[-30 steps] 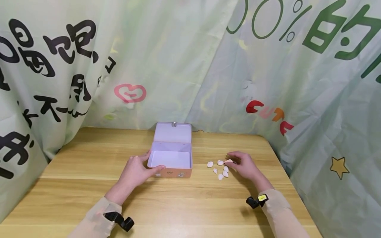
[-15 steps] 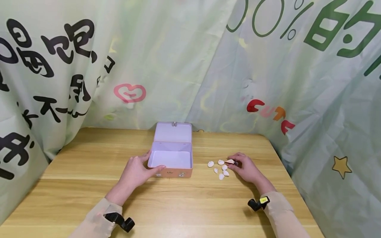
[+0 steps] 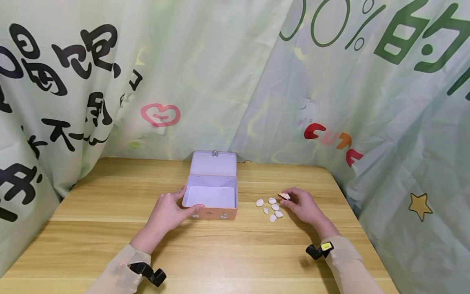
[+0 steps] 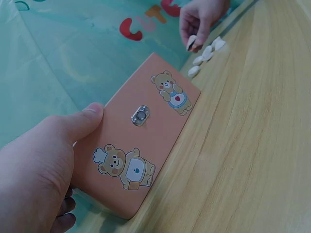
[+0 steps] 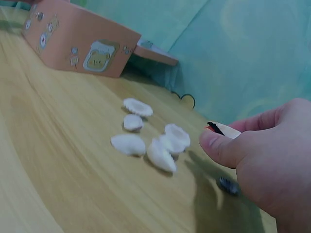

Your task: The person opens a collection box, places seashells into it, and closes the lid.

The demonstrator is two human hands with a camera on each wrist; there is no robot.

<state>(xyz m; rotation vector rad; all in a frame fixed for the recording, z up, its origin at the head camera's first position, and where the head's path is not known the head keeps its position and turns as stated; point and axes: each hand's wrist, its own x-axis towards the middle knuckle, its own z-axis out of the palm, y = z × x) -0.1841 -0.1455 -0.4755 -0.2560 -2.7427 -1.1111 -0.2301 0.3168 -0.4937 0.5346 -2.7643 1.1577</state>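
Note:
My left hand grips the near left corner of a peach-orange tin box, its thumb at the front edge. The box is printed with bears and has a metal catch; its lid stands raised, and the pale lilac inside shows nothing in it. To the right of the box, my right hand pinches a shell, pale with a black and orange-red edge, above the table. Several white shells lie just left of that hand. A small dark object, perhaps another shell, lies below it.
The wooden table ends at a printed curtain that hangs behind it and along both sides. The raised lid stands close to the curtain at the back. Each wrist wears a black camera.
My right hand has raised the pinched shell slightly off the table. One white shell near its fingertips has shifted a little to the left. The left hand and the box have stayed put.

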